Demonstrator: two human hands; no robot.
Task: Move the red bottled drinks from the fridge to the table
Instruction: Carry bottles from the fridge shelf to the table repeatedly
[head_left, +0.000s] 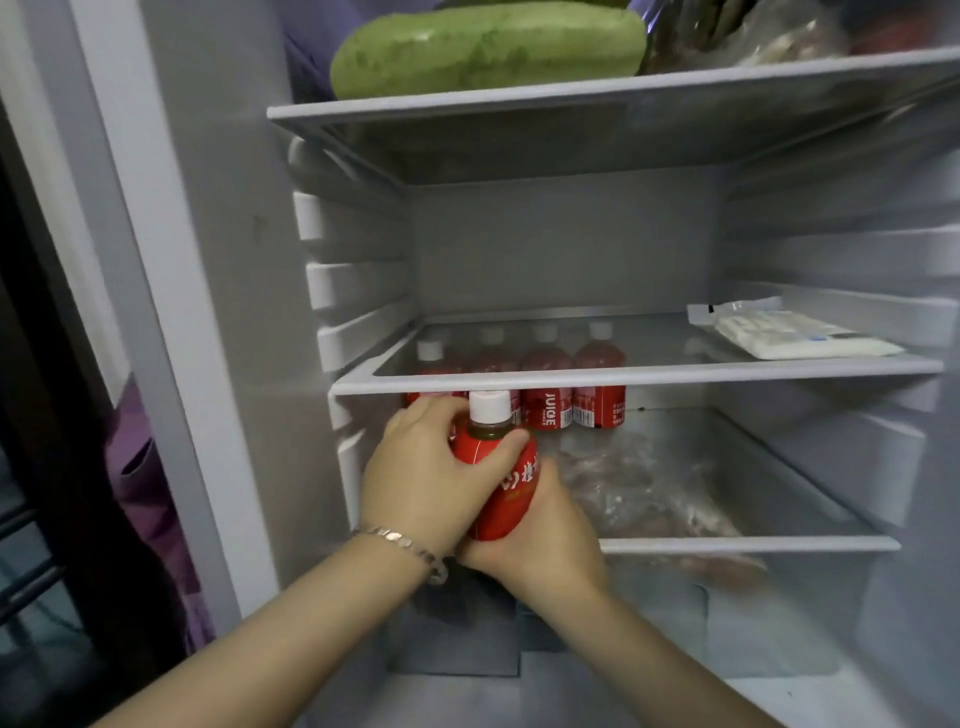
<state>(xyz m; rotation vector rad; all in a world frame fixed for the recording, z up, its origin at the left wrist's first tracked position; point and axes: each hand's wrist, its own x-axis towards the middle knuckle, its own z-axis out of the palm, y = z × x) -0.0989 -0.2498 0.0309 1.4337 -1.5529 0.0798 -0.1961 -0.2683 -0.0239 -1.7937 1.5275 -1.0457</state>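
Note:
A red bottled drink (506, 493) with a white cap is held in front of the fridge's lower shelf. My left hand (431, 467) grips its upper part, fingers curled round the shoulder below the cap. My right hand (545, 530) wraps round its lower body from the right and beneath. Behind them, several more red bottles (571, 408) with white caps stand in a row at the back left of the same shelf, seen partly through the glass shelf (675, 374) above.
A bag of frozen meat (639, 488) lies on the lower shelf right of my hands. A white packet (800, 335) lies on the middle glass shelf. A large green melon (488, 47) fills the top shelf. The fridge wall stands at left.

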